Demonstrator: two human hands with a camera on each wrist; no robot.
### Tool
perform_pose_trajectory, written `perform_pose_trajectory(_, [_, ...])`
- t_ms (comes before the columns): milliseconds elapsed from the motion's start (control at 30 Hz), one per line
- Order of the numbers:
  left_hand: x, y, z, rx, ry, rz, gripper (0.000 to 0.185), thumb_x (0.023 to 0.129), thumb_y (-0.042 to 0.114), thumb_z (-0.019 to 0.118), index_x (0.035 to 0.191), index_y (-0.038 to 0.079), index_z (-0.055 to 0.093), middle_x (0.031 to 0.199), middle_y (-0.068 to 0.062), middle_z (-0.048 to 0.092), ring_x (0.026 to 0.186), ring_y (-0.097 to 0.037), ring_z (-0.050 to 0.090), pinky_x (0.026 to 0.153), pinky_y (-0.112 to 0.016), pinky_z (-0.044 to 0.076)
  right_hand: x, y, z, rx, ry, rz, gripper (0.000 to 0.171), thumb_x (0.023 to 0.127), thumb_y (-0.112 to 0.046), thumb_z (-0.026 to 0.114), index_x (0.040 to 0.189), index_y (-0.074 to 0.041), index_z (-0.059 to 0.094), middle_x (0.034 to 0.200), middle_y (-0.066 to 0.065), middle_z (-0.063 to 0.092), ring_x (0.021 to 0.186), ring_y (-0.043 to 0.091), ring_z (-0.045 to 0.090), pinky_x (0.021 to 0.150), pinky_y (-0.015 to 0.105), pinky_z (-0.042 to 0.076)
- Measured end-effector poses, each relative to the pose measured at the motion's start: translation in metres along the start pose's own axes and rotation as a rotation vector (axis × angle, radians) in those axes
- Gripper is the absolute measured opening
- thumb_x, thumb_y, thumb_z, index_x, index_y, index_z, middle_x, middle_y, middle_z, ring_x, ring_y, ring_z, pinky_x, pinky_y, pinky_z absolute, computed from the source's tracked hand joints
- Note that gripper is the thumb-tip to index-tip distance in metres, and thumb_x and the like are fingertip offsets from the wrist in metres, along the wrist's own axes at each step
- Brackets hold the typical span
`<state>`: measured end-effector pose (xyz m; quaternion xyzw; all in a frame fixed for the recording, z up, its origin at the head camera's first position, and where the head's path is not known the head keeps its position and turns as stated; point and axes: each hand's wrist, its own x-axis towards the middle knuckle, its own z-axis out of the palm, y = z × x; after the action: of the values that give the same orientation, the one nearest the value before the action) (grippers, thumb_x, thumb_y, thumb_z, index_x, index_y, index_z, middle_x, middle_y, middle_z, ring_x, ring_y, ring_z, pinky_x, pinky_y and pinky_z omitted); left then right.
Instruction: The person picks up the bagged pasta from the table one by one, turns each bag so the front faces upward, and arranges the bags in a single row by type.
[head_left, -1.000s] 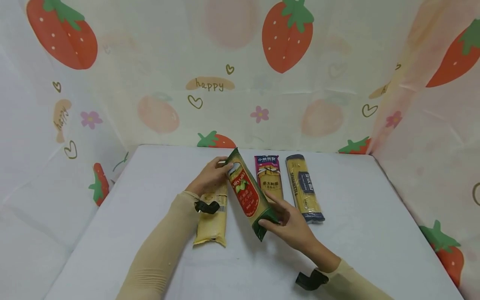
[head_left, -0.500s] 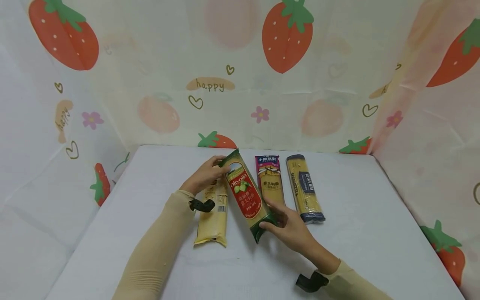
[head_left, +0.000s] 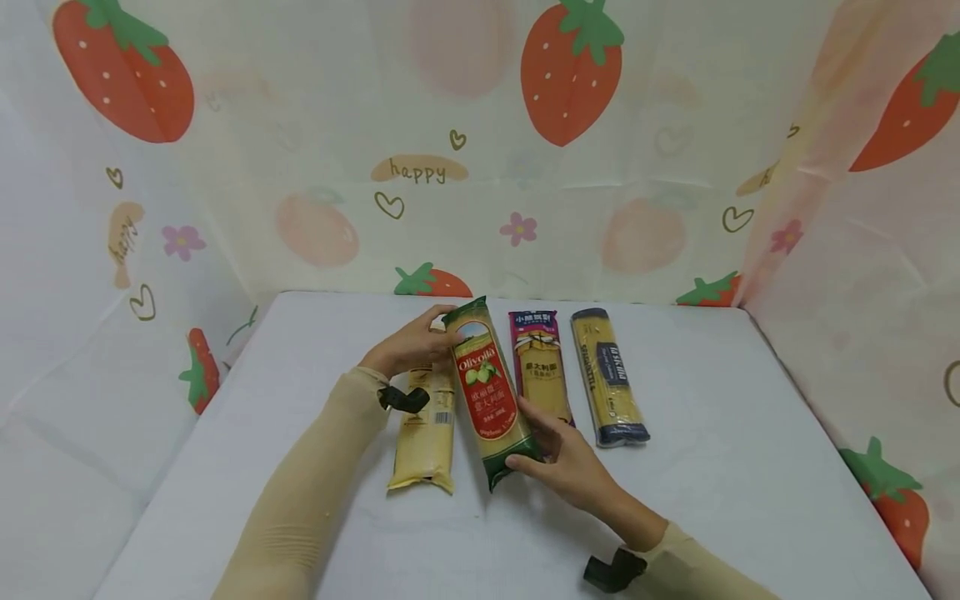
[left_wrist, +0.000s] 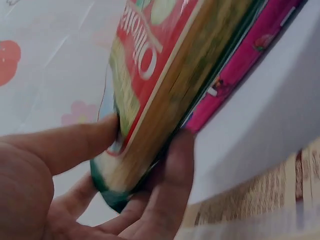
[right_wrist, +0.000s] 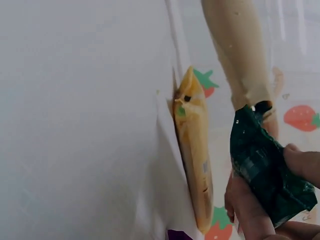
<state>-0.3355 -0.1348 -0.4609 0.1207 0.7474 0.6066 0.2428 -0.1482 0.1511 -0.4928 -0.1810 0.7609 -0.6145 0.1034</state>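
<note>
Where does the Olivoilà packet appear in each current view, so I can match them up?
Head: the Olivoilà packet is just below centre, between the left hand and right hand.
Left wrist: it slants from the top edge toward the lower left, red label partly cut off.
Right wrist: its green end, lower right.
Shared landmark: the printed cloth.

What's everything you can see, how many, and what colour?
Table: 1, white, below
Strawberry cloth: count unclear, pale, behind and beside table
Green packet: 1, green and gold, over table
Yellow packet: 1, yellow, table's left
Pink packet: 1, pink and gold, mid-table
Blue packet: 1, gold and blue, table's right
Sleeves: 2, tan, near bottom
Bands: 2, black, at sleeve ends
Left hand: 1, bare, holding green packet's far end
Right hand: 1, bare, holding its near end
</note>
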Motion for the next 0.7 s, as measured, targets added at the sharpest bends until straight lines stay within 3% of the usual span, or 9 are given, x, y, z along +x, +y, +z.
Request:
perform_pose_trajectory(167, [0.011, 0.007, 0.012, 0.034, 0.077, 0.052, 0.073, 0.110, 0.017, 0.065, 0.170, 0.017, 0.024, 0.138, -0.030, 0.062, 0.116, -0.034, 0.068, 0.107, -0.058, 0.053, 0.006, 0.002, 0.000, -0.067, 0.051, 0.047, 0.091, 0.096, -0.016, 0.085, 0.170, -0.012, 0.033, 0.161, 0.019, 0.050, 0.131, 0.037, 0.065, 0.102, 0.036, 0.058])
perform_pose_trajectory(333, [0.021, 0.009, 0.019, 0.063, 0.135, 0.077, 0.070, 0.109, 0.014, 0.065, 0.169, 0.013, 0.029, 0.127, -0.029, 0.067, 0.098, -0.029, 0.071, 0.103, -0.059, 0.054, 0.016, 0.002, 0.002, -0.084, 0.114, 0.071, 0.087, 0.095, -0.016, 0.085, 0.168, -0.011, 0.038, 0.151, 0.020, 0.059, 0.124, 0.033, 0.069, 0.099, 0.042, 0.059])
perform_pose_trajectory(467, [0.028, 0.011, 0.022, 0.075, 0.152, 0.065, 0.068, 0.110, 0.013, 0.064, 0.169, 0.013, 0.030, 0.125, -0.028, 0.067, 0.094, -0.029, 0.072, 0.102, -0.060, 0.054, 0.025, 0.003, 0.007, -0.115, 0.141, 0.101, 0.084, 0.095, -0.015, 0.085, 0.166, -0.007, 0.040, 0.149, 0.021, 0.060, 0.118, 0.032, 0.070, 0.097, 0.044, 0.059])
perform_pose_trajectory(600, [0.036, 0.007, 0.021, 0.122, 0.157, 0.053, 0.067, 0.109, 0.014, 0.065, 0.168, 0.014, 0.034, 0.127, -0.027, 0.065, 0.097, -0.029, 0.071, 0.096, -0.056, 0.058, 0.034, 0.004, 0.013, -0.170, 0.159, 0.135, 0.083, 0.093, -0.017, 0.087, 0.163, -0.004, 0.043, 0.142, 0.019, 0.063, 0.118, 0.033, 0.069, 0.097, 0.047, 0.059])
perform_pose_trajectory(700, [0.043, 0.003, 0.020, 0.180, 0.163, 0.047, 0.066, 0.108, 0.017, 0.066, 0.167, 0.014, 0.036, 0.124, -0.024, 0.065, 0.092, -0.024, 0.067, 0.083, -0.045, 0.059, 0.040, 0.003, 0.016, -0.210, 0.161, 0.152, 0.083, 0.092, -0.020, 0.089, 0.161, -0.003, 0.045, 0.138, 0.019, 0.064, 0.119, 0.034, 0.068, 0.097, 0.048, 0.060])
